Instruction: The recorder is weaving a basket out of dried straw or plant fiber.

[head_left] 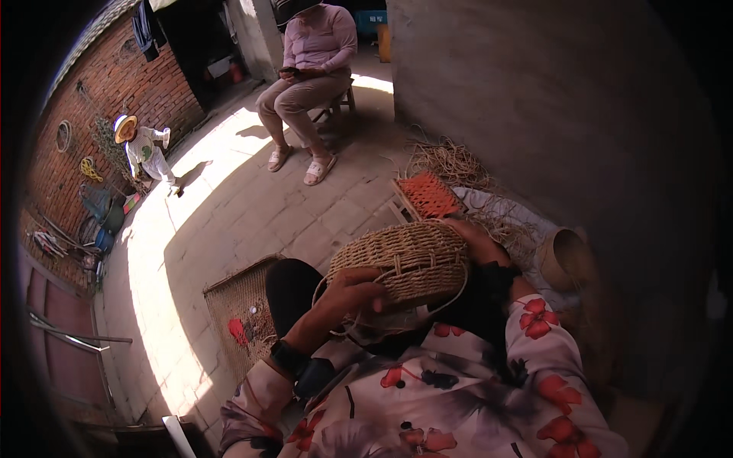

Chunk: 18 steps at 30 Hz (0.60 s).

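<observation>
Centrally, I view the left hand (355, 294) half-curled against the near left side of an oval, tan, woven-straw basket (401, 259); whether it pinches anything, I cannot tell. The right hand (475, 241) clasps the basket's right end, fingertips hidden, presumably steadying it over the black-trousered legs (292, 288). Beyond stands a low stool with a red-orange woven seat (429, 195), beside loose, pale straw strands (450, 162), probably kept within reach.

Small white writing (376, 18) on a blue box (363, 25).
The blue box shows at the back, just left of the big grey wall (534, 99). Its white marks look like letters or signs, but they are too small and blurry to read.
</observation>
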Tool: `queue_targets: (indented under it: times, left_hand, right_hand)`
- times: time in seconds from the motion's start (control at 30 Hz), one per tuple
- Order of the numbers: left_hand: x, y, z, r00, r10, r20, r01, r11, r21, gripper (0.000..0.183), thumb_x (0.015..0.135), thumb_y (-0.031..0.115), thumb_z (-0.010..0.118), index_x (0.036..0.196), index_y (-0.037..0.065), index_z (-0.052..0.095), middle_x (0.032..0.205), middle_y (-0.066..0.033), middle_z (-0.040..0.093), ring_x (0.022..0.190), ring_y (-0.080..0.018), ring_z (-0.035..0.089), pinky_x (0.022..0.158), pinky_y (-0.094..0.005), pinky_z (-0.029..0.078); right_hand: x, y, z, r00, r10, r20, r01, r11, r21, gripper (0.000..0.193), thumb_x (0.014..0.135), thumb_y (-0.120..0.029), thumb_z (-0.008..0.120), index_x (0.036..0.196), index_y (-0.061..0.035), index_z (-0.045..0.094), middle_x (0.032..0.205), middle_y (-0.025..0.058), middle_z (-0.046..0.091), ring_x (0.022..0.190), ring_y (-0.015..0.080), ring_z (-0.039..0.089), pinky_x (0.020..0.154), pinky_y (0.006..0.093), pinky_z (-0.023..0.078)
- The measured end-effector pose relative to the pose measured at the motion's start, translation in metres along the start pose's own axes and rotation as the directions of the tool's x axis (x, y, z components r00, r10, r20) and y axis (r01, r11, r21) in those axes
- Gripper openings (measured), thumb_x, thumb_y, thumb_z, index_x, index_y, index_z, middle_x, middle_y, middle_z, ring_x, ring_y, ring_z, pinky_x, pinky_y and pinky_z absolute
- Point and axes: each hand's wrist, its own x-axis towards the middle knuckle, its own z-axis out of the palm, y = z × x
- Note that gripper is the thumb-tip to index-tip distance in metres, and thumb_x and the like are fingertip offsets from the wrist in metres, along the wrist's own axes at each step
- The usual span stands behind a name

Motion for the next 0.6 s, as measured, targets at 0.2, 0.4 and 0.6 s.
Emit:
queue_targets:
  times: [0.2,0.4,0.6]
  left_hand:
    - [0.014,-0.020,-0.003,1.000,-0.025,-0.014,0.024,0.997,-0.068,0.024,0.094,0.022,0.056,0.078,0.006,0.065,0.065,0.0037,0.058,0.058,-0.0034,0.050,0.052,-0.0191,0.037]
    - [0.018,-0.037,-0.010,0.997,0.006,-0.073,-0.013,0.996,-0.085,0.032,0.098,0.025,0.055,0.074,0.005,0.063,0.063,0.0029,0.058,0.056,-0.0039,0.049,0.051,-0.0192,0.037]
    - [0.022,-0.037,-0.014,0.995,0.006,-0.102,-0.018,0.993,-0.121,0.028,0.098,0.024,0.056,0.078,0.006,0.063,0.064,0.0018,0.059,0.054,-0.0040,0.049,0.049,-0.0192,0.037]
  right_hand:
    - [0.005,0.024,-0.017,0.984,0.016,-0.178,-0.027,0.998,-0.062,0.036,0.095,-0.036,0.057,0.099,-0.0021,0.068,0.089,0.0014,0.066,0.081,0.0124,0.058,0.077,0.0315,0.045]
    - [-0.046,0.001,-0.003,0.806,-0.338,-0.486,-0.015,0.809,-0.588,0.049,0.093,-0.049,0.059,0.077,-0.0027,0.057,0.066,0.0051,0.056,0.065,0.0128,0.053,0.061,0.0338,0.044]
    - [-0.090,0.001,0.030,0.955,0.093,-0.282,-0.236,0.815,-0.529,0.030,0.081,-0.027,0.075,0.082,-0.0015,0.060,0.067,0.0061,0.061,0.064,0.0121,0.061,0.056,0.0284,0.048]
